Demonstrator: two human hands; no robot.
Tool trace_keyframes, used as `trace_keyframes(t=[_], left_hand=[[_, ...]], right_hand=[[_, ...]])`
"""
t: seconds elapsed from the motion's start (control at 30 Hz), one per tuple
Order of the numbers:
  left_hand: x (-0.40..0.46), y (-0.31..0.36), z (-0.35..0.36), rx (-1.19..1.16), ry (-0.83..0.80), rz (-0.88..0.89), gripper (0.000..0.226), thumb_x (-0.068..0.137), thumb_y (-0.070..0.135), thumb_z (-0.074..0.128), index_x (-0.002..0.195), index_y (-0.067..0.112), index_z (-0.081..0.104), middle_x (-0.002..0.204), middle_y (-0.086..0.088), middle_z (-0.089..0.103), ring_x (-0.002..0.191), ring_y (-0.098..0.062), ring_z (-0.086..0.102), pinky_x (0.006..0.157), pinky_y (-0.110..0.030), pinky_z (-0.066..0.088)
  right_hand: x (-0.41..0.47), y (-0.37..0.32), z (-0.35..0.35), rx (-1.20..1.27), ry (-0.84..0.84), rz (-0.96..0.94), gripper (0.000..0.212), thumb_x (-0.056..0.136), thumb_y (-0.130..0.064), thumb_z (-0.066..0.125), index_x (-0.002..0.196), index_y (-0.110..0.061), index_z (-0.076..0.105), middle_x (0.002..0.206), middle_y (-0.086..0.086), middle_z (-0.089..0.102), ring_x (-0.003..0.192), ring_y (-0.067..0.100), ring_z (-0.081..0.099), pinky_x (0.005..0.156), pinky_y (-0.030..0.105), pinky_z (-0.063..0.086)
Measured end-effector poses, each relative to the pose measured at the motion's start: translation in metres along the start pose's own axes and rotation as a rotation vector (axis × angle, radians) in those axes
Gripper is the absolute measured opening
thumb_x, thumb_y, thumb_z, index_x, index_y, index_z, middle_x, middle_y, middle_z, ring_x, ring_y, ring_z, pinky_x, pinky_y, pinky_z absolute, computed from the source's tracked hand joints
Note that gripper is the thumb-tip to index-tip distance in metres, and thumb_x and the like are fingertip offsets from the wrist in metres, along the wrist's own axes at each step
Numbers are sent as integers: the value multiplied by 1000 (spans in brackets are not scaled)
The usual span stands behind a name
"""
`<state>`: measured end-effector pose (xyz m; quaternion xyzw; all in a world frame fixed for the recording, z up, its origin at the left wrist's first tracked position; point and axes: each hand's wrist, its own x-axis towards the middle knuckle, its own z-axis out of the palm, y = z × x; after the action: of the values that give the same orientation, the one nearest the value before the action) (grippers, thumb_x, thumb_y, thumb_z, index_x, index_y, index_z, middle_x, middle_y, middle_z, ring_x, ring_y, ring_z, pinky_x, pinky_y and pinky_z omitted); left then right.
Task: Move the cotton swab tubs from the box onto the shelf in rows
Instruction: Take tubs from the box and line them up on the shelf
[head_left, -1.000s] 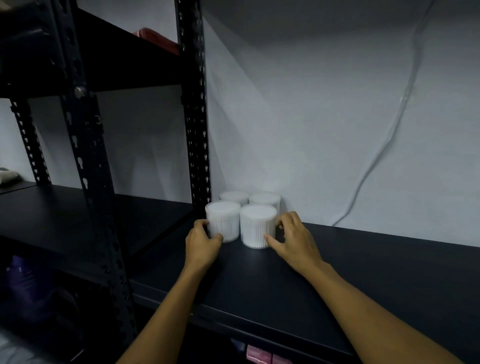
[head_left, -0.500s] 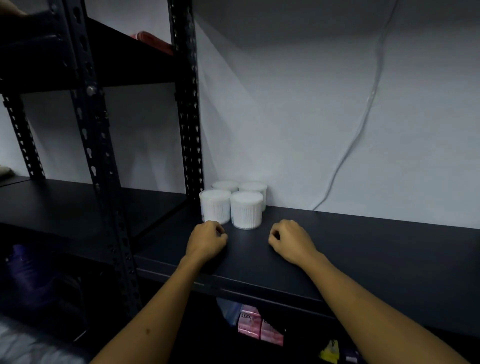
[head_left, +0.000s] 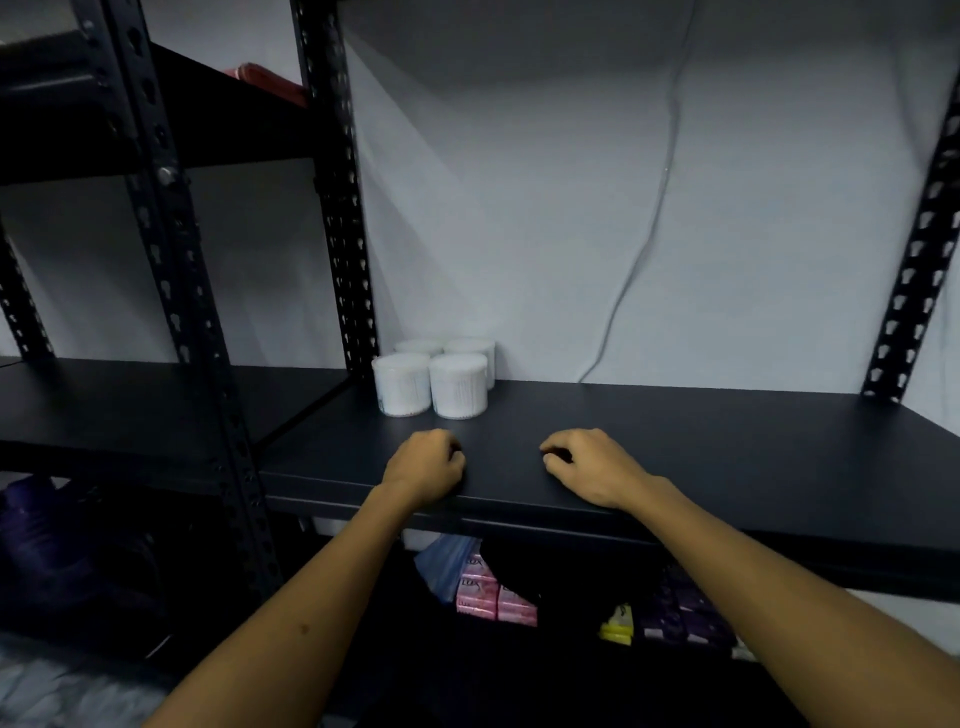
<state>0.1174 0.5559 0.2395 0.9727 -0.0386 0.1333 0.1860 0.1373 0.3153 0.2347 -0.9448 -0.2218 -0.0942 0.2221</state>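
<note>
Several white cotton swab tubs (head_left: 458, 388) stand in a tight two-by-two block on the black shelf (head_left: 701, 452), at its back left corner beside the upright post. My left hand (head_left: 425, 467) hovers over the shelf's front edge, a short way in front of the tubs, fingers curled into a fist and holding nothing. My right hand (head_left: 587, 465) is level with it to the right, fingers also curled under and empty. Neither hand touches a tub. The box is out of view.
A perforated black post (head_left: 343, 208) rises just left of the tubs, and another post (head_left: 914, 260) stands at the far right. A grey cable (head_left: 649, 234) hangs down the wall. Pink soap packs (head_left: 493, 597) and other goods lie on the shelf below.
Both hands have let go of the front two tubs and drawn back toward the shelf's front edge, fingers curling in. The view has pulled back and lower.
</note>
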Motion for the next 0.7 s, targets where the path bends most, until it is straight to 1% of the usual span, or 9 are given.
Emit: trace_keyframes(t=[0.07,0.13,0.23,0.37,0.43,0.57,0.7], left_hand=[[-4,12,3,-14,-13,44,23,84,23,48,90,12,67,90,-7,69,79,-25,62,72,-41,54],[-7,26,8,-33,-36,97,25,84,23,48,95,16,69,94,-6,70,82,-25,63,74,-40,55],[-8,54,18,-65,-72,187,27,85,23,49,101,17,70,101,-5,70,88,-24,64,78,-39,55],[-5,97,35,-119,-110,284,25,88,23,52,104,14,69,104,-4,70,90,-23,64,79,-36,53],[-3,121,46,-136,-129,334,25,89,23,52,104,14,69,104,-5,70,90,-23,64,79,-36,53],[1,178,70,-178,-184,469,24,90,25,53,105,14,69,106,-5,70,92,-23,64,82,-39,54],[2,241,96,-203,-242,606,25,92,29,53,105,15,68,107,-5,69,93,-23,63,82,-40,54]], right_hand=[[-16,8,-9,-3,9,10,33,94,-33,49,122,-21,62,122,-3,65,105,15,60,93,35,49],[-33,15,-19,-11,19,29,32,94,-32,49,120,-20,63,119,-2,66,103,15,61,91,35,50],[-59,27,-35,-25,17,61,30,94,-32,50,118,-20,64,116,-1,67,101,16,62,90,37,51],[-98,48,-63,-38,9,110,30,96,-30,52,120,-16,64,125,0,62,113,18,57,98,35,46],[-120,63,-79,-51,25,157,28,96,-29,53,118,-17,65,125,0,62,114,16,56,98,33,45],[-171,99,-108,-94,112,291,25,95,-28,55,114,-17,67,119,-3,65,108,14,58,93,27,44],[-229,132,-137,-157,203,448,26,94,-28,57,115,-16,67,120,0,65,109,16,59,93,28,45]])
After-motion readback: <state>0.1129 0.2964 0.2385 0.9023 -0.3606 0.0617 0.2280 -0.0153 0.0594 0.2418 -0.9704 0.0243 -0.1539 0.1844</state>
